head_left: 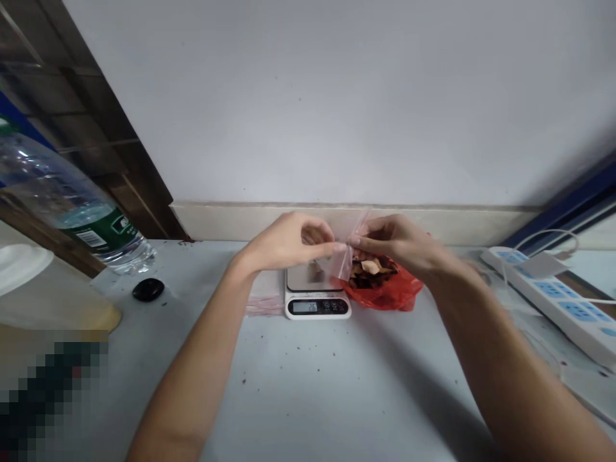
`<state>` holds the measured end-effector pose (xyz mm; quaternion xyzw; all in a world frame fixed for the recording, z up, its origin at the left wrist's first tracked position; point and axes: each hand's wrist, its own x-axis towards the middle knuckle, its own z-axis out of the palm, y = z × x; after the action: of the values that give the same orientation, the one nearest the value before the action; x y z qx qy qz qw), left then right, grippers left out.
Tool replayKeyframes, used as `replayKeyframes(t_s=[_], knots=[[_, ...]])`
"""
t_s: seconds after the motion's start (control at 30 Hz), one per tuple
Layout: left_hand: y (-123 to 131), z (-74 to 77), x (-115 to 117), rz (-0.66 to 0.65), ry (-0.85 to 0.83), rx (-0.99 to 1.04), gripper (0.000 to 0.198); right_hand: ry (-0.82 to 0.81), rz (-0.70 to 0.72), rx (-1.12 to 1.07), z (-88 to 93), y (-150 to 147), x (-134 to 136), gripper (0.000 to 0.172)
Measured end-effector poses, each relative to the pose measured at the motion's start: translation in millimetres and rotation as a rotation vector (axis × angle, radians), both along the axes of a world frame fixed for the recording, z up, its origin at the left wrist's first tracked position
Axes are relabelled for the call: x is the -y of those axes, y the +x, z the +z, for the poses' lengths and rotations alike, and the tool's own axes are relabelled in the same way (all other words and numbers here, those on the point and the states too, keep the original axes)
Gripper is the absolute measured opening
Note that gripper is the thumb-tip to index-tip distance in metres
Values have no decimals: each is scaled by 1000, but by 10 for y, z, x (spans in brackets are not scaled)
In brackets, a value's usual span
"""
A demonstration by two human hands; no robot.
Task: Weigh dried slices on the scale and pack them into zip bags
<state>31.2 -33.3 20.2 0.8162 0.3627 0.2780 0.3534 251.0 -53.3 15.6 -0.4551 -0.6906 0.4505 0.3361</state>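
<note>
A small clear zip bag [343, 262] hangs between my two hands, above the right side of a white digital kitchen scale [317, 307]. My left hand [301, 237] pinches the bag's left edge between thumb and finger. On its other edge, my right hand [392, 237] grips with closed fingertips. The scale's display reads about 26; something brownish and blurred shows at its platform, partly behind the bag. Right of the scale lies an open red plastic bag [394, 292] holding dried brown and tan pieces [370, 268]. A stack of flat clear bags [264, 305] lies left of the scale.
A large water bottle [103, 224] and a black oval object [148, 290] are at left, near a whitish container [43, 289]. A white power strip [553, 289] with cables lies at right. Dark crumbs dot the tabletop [298, 391]; a white wall stands behind.
</note>
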Motion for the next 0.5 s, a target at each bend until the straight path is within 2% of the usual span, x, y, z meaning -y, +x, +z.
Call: replayKeyframes(t_s=[0.07,0.23,0.5], knots=[[24,43,54,-54,-33,-36,22,2,-4,-2,-9,-31,3,52],[39,68,76,-66,-91,-78,20,31,17,-42,-36,-85,14,54],[7,93,79,-66,-88,-130,23,48,85,-69,-30,-98,25,52]])
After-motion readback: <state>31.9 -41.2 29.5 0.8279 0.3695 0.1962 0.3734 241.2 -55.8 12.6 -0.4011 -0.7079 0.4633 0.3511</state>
